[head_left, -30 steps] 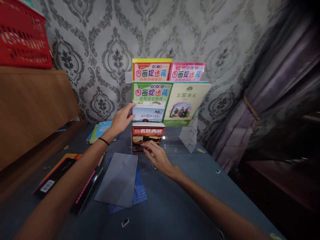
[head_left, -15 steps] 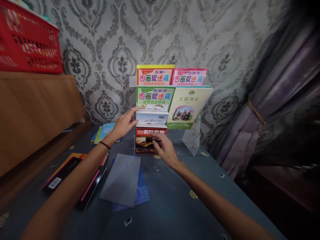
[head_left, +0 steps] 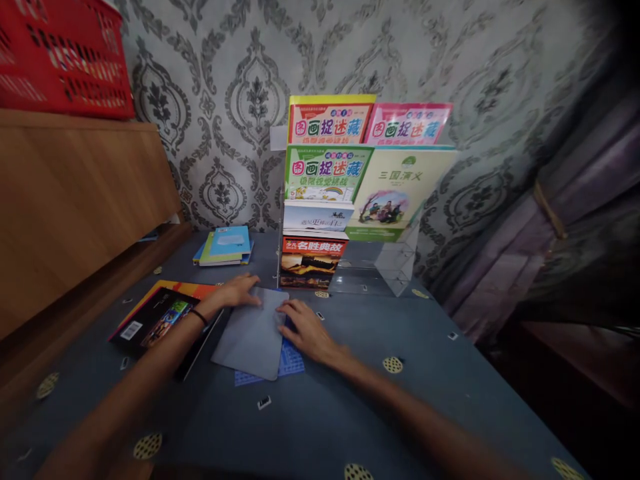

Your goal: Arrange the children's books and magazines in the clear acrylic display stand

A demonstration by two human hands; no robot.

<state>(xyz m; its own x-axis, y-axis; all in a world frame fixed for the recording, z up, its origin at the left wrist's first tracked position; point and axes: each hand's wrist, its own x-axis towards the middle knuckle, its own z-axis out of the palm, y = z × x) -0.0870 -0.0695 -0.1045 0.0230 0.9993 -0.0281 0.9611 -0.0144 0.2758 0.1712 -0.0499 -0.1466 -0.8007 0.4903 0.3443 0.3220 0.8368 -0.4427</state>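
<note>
A thin grey notebook or board (head_left: 250,337) lies flat on the cloth-covered table, on top of a blue printed item (head_left: 293,363) that sticks out below and to the right. My left hand (head_left: 240,291) reaches over the grey one's upper left edge, fingers stretched out and apart. At its upper right edge is my right hand (head_left: 309,332), thumb and fingers apart, fingertips touching or just over it. Neither hand grips anything. Behind stands a clear display rack (head_left: 395,263) with upright books, among them a red-and-black book (head_left: 313,263) at the lower left.
Left of the grey item lie black and orange books (head_left: 160,317), partly under my left forearm. A small stack of blue and green books (head_left: 227,243) sits farther back. A wooden cabinet (head_left: 85,193) bearing a red basket (head_left: 65,60) stands left; a curtain (head_left: 520,247) hangs right.
Both hands have come down from the rack's lower left books to the grey item on the table. The red-and-black book is now unobstructed. The camera view has shifted.
</note>
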